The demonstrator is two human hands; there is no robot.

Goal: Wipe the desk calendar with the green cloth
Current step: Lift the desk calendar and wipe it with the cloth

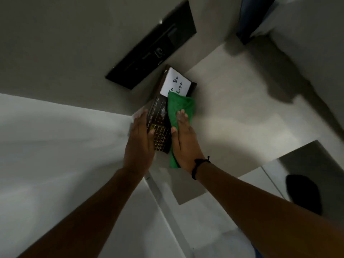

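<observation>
The desk calendar [159, 118] is a dark board with gold date grids, lying on a pale desk [242, 108]. A white "To Do List" note [176, 83] sits on its far end. My left hand [138, 142] rests flat along the calendar's left edge, fingers together, steadying it. My right hand [183, 142] presses the green cloth [178, 107] flat against the calendar's right side. The cloth covers the calendar's right edge and the note's lower corner, and a strip of it pokes out below my palm.
A black flat device [154, 47] lies beyond the calendar on the grey surface. A dark object [249, 19] stands at the top right. A white wall or panel [55, 146] fills the left. A black shoe [303, 194] shows on the floor at lower right.
</observation>
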